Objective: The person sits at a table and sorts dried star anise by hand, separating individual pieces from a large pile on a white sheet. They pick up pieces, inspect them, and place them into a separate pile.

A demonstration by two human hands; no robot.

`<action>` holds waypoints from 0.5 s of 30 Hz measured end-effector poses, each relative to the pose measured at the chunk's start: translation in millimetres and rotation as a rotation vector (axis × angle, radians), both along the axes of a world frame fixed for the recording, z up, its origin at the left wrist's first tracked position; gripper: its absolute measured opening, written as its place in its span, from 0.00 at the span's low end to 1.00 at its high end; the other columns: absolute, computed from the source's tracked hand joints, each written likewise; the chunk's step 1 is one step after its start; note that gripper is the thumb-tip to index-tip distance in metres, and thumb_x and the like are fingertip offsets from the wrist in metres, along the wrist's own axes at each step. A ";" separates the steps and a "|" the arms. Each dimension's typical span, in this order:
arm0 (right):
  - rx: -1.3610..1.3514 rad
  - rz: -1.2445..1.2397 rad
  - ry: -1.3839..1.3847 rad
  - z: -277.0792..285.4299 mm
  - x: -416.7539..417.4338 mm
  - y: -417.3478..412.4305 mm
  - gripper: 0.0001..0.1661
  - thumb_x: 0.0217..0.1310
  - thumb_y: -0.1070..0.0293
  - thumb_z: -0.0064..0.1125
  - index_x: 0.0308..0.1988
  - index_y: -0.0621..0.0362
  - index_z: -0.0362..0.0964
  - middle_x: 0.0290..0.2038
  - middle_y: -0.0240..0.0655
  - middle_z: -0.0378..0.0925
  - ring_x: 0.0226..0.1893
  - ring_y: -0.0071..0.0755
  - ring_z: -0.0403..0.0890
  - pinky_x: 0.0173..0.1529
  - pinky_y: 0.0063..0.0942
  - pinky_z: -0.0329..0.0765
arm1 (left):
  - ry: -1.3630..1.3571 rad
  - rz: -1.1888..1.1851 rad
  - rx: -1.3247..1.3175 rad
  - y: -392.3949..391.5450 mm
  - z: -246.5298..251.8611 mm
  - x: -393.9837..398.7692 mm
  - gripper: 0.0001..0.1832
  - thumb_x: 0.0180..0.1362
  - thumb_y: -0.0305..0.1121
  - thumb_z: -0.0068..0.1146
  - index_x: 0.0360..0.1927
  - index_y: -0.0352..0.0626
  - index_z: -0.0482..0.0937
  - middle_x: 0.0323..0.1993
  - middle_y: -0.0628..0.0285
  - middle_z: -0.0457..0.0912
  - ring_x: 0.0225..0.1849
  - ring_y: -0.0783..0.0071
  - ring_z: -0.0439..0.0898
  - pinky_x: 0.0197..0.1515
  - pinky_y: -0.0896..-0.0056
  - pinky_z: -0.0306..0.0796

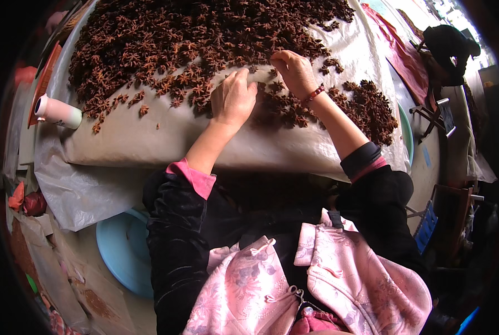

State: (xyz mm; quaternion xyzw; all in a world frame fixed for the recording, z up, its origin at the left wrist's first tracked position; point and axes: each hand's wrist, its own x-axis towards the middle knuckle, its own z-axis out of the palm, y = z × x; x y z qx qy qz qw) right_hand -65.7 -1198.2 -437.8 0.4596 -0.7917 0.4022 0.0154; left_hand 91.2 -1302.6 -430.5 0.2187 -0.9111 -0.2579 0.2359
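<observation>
A broad heap of dried star anise (190,37) covers the far part of a table spread with plastic sheeting (119,144). My left hand (234,98) is at the near edge of the heap, fingers curled and pointing away from me; whatever is under the fingers is hidden. To its right, my right hand (296,74), with a beaded bracelet at the wrist, is bent with thumb and fingertips close together over the star anise. Whether it pinches a piece cannot be made out. A smaller pile of star anise (371,111) lies beyond my right forearm, with loose pieces trailing under that wrist.
A pink and white bottle (58,112) lies at the table's left edge. A light-blue basin (126,251) is on the floor at left, and a green basin (405,134) shows at right. Folding stools (438,117) and a dark-clad person (450,52) are further right.
</observation>
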 end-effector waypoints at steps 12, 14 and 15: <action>0.013 0.145 0.285 -4.5 -8.7 -19.8 0.07 0.56 0.68 0.58 0.36 0.52 0.81 0.32 0.32 0.79 0.38 0.36 0.80 0.46 0.33 0.75 | 0.011 0.029 0.021 -3.1 -2.6 -1.1 0.17 0.55 0.33 0.55 0.49 0.40 0.78 0.44 0.51 0.82 0.43 0.49 0.81 0.46 0.54 0.75; -0.103 0.106 -0.006 -5.0 -5.5 -11.9 0.07 0.57 0.68 0.60 0.35 0.56 0.82 0.32 0.36 0.81 0.36 0.43 0.82 0.41 0.36 0.79 | 0.017 0.027 0.028 -3.4 -5.1 -3.3 0.17 0.55 0.33 0.54 0.49 0.40 0.77 0.45 0.51 0.82 0.44 0.50 0.81 0.46 0.54 0.75; -0.100 0.094 0.038 -5.3 -4.3 -8.9 0.07 0.57 0.69 0.60 0.35 0.56 0.82 0.32 0.36 0.80 0.36 0.43 0.82 0.41 0.36 0.78 | 0.023 0.028 0.029 -2.6 -6.7 -4.6 0.18 0.55 0.33 0.54 0.49 0.40 0.77 0.45 0.51 0.82 0.44 0.50 0.81 0.46 0.54 0.75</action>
